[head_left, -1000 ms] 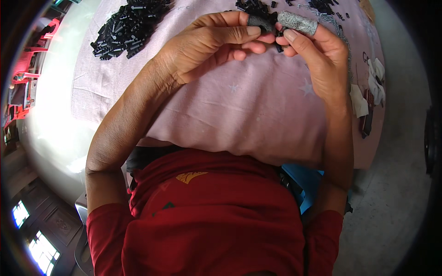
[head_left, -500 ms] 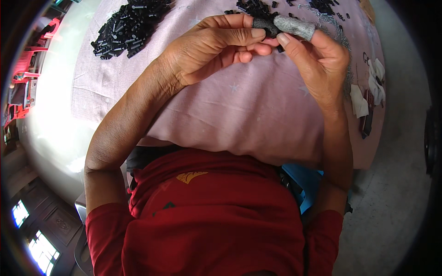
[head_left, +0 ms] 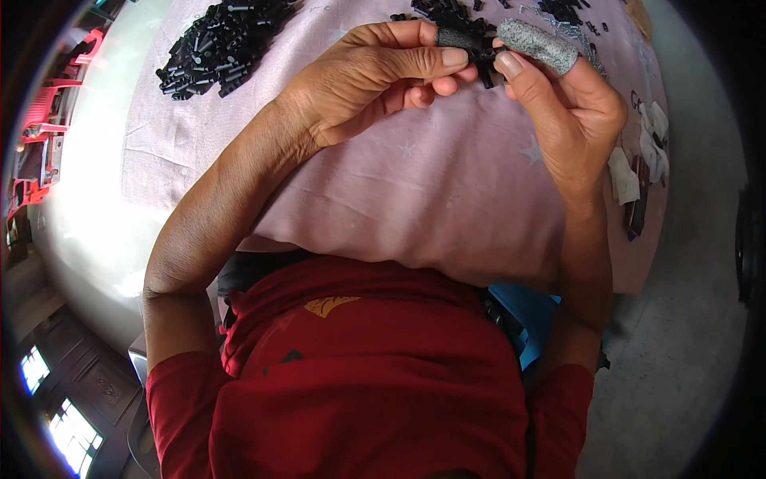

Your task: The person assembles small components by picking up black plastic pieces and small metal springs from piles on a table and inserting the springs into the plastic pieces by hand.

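One black piece sits at 12 o'clock between the left hand and right hand. The left fingers pinch it; the right fingers, at its 3 o'clock side, are nearly together, their hold unclear. A black pile lies on the tabletop at 11 o'clock.

Black pieces — smooth plastic, tablecloth — matt cloth
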Motion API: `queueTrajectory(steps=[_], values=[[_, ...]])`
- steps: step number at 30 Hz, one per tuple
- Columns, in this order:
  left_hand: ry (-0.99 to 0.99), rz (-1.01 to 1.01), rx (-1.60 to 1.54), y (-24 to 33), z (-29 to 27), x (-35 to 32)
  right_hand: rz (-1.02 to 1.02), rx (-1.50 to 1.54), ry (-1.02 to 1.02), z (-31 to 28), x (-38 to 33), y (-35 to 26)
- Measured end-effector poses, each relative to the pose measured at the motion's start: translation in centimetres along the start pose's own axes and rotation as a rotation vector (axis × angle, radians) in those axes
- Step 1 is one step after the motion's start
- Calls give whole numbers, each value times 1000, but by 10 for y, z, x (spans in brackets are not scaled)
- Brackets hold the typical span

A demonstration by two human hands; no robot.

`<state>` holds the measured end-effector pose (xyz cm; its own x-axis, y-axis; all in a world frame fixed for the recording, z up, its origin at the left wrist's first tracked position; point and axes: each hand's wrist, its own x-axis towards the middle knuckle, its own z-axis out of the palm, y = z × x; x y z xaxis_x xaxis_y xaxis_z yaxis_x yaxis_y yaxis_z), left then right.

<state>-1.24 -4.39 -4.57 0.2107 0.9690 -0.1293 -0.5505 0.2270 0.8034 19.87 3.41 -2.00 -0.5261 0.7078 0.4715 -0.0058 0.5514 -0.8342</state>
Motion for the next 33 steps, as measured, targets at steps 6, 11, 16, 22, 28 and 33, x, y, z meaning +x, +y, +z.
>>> queueTrajectory(steps=[6,11,16,22,28,33], values=[[-24,5,17,-1,-2,0,-23,45,-71,-4,-2,7],[-25,-11,-3,0,1,-1,-103,47,-85,-5,-1,9],[-49,-11,-9,0,-2,-1,-116,21,-101,-5,-1,6],[-44,-7,-14,-1,-2,-1,-104,5,-134,-6,-1,3],[-20,4,3,-3,0,-2,-43,18,-126,-4,-3,7],[-24,1,-3,-3,0,-3,-41,47,-130,-4,-4,10]])
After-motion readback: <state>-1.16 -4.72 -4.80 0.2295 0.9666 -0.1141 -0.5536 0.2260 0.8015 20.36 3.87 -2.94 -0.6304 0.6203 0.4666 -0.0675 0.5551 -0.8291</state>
